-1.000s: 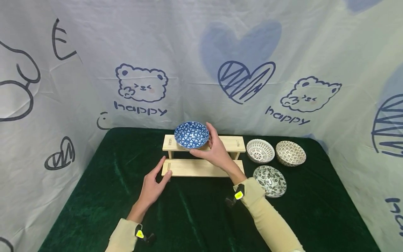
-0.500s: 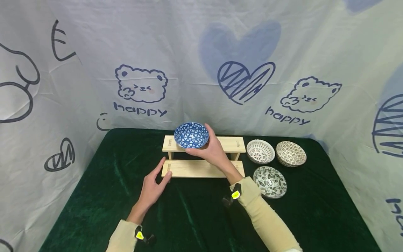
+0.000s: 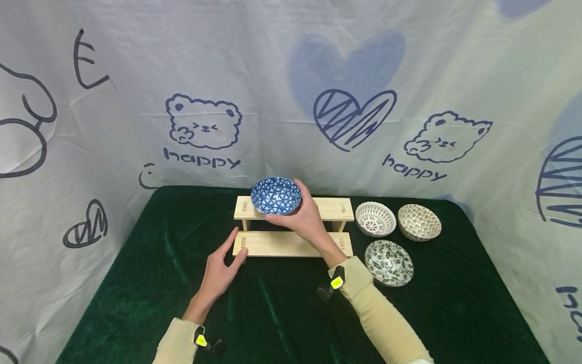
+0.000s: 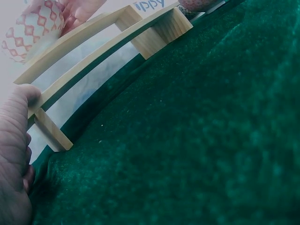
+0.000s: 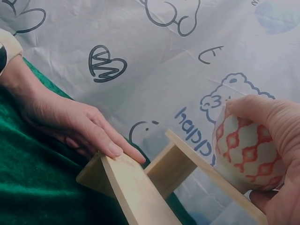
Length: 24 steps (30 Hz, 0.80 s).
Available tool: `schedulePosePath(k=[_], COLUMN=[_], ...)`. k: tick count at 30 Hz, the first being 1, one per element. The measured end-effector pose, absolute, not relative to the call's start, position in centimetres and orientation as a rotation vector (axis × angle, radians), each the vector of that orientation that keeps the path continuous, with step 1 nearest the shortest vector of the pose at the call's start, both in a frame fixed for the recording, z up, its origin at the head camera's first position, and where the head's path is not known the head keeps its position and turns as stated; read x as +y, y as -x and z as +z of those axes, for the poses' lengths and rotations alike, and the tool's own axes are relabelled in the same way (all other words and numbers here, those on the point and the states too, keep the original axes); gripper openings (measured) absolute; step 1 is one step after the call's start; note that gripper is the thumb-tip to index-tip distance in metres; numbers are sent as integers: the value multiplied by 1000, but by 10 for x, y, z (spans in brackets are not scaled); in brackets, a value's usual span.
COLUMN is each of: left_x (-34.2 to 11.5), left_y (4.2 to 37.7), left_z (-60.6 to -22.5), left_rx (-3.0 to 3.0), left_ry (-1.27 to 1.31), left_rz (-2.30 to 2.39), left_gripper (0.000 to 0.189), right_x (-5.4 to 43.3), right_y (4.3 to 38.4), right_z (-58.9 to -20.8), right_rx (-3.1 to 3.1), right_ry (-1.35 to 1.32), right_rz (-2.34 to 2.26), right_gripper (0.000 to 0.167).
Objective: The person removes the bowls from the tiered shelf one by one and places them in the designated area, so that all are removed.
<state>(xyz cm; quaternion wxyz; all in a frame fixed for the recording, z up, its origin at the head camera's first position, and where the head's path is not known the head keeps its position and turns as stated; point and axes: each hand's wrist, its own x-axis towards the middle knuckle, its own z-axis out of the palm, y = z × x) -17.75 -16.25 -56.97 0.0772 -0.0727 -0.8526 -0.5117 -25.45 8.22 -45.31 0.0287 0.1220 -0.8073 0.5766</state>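
My right hand grips the round blue triangle-patterned ceramic bowl, fingers curled round its side, on the top step of the pale two-step wooden rack. My left hand rests with straight fingers against the rack's lower-left end.

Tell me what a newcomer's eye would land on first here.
The blue patterned bowl, gripped by the right hand at the left end of the wooden rack's upper shelf. Next, the left hand, its fingers resting on the lower shelf's left corner, and three patterned bowls on the green cloth to the right.
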Motion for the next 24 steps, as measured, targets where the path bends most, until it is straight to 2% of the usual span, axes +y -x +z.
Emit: schedulePosePath(k=[24], left_x=[-163], left_y=[179], left_z=[-571], left_rx=[-2548], left_ry=[225], left_rz=[-1531], left_gripper=[69], right_x=[94], right_y=[248], right_z=[-456], right_rx=[-2316], right_ry=[-358], right_rz=[1802], right_gripper=[108])
